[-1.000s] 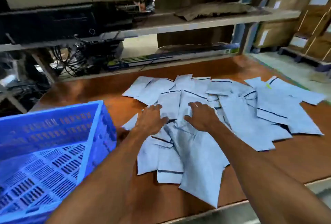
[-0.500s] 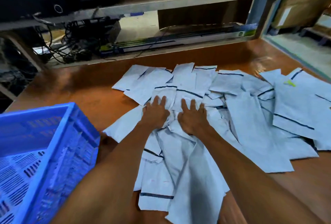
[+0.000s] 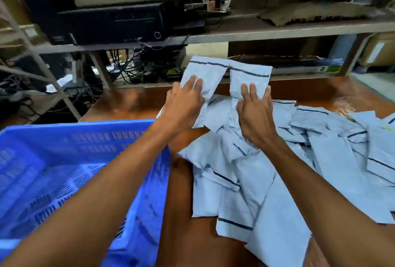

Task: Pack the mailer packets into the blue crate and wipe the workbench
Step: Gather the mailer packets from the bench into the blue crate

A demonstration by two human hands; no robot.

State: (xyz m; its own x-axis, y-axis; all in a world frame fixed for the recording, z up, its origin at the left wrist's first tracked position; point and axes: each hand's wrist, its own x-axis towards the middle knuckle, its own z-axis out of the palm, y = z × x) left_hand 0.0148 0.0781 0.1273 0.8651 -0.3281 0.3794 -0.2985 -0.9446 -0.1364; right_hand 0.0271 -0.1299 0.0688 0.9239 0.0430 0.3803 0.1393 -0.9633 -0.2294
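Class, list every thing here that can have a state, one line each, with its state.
Blue slatted plastic crate: no packets visible inside.
Left hand: holds up one pale grey dark-striped mailer packet.
Right hand: holds up a second such packet.
Heap of mailer packets: loose on the workbench, unpacked.
Brown wooden workbench: partly covered by packets.

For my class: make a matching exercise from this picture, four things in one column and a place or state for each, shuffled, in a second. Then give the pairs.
1 blue crate
2 left hand
3 pile of mailer packets
4 black box

A spread over the workbench
B on the shelf
C grips a raised packet
D beside the pile, on its left

Pairs: 1-D, 2-C, 3-A, 4-B
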